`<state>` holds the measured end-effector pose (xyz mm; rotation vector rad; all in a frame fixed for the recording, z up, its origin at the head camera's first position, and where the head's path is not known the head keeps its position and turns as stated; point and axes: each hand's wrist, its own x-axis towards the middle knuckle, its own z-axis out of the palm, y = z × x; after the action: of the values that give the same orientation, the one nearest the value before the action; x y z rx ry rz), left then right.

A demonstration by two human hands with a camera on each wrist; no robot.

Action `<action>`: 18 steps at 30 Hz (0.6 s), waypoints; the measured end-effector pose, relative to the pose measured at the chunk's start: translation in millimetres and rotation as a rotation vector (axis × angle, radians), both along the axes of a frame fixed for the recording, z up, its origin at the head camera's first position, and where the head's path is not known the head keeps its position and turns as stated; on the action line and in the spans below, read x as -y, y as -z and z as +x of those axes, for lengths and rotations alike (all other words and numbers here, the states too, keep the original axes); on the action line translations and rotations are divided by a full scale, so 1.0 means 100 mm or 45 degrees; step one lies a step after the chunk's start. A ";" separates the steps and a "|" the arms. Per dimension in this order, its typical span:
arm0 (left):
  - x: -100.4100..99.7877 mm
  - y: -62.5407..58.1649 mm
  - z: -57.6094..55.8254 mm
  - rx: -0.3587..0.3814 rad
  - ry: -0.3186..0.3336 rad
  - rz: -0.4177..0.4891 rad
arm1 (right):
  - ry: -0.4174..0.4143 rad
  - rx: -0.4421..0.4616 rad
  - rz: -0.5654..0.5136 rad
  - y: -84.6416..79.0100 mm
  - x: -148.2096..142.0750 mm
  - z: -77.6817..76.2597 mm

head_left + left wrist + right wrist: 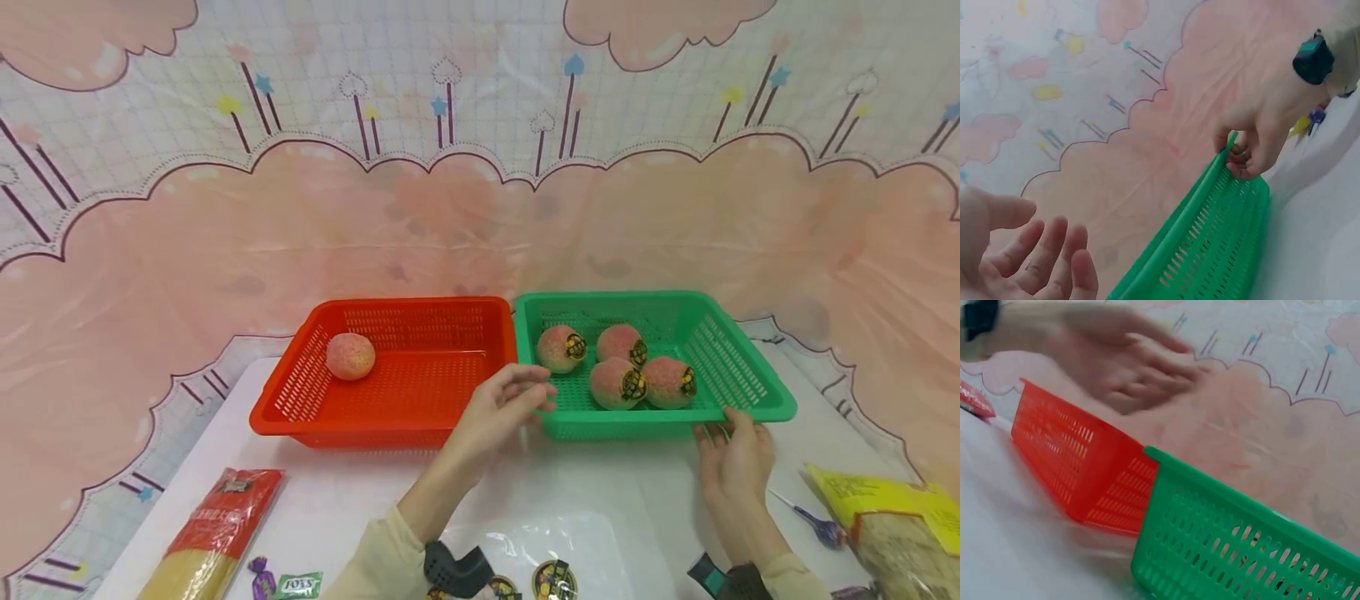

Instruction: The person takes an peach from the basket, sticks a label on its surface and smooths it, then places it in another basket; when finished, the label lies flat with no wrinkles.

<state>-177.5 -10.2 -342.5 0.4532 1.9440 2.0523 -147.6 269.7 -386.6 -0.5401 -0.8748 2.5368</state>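
Observation:
My right hand (738, 462) pinches the front rim of a green plastic basket (735, 350) near its right corner. Inside that basket lie several peaches, among them a front one (611, 383), all bearing black-and-yellow round stickers. My left hand (495, 412) is raised between the two baskets with loosely bent fingers and holds nothing. Its fingertips appear over the green basket's left front corner; in the left wrist view the left hand (1029, 256) stands apart from the rim. On the left, a red basket (420, 400) contains one peach (350, 357) without a visible sticker.
A red-and-yellow pasta packet (217, 533), a purple candy (262, 577) and a green-and-white candy (299, 585) lie front left. A clear sheet with round stickers (555, 579) sits front centre. At right are a lollipop (825, 529) and a yellow bag (892, 525).

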 end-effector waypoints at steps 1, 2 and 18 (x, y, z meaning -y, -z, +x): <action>0.08 0.03 0.06 0.032 -0.017 0.038 | 0.024 0.007 0.007 0.00 0.00 0.01; 0.15 0.07 0.11 0.063 -0.034 0.058 | 0.053 0.024 0.015 0.01 0.00 0.01; 0.75 0.66 0.55 0.468 -0.724 0.691 | 0.632 -0.281 0.363 -0.17 -0.07 0.00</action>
<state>-122.2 -85.7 -408.9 -0.4150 1.3808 2.7711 -147.6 276.7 -369.4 -0.3278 -0.8726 1.9406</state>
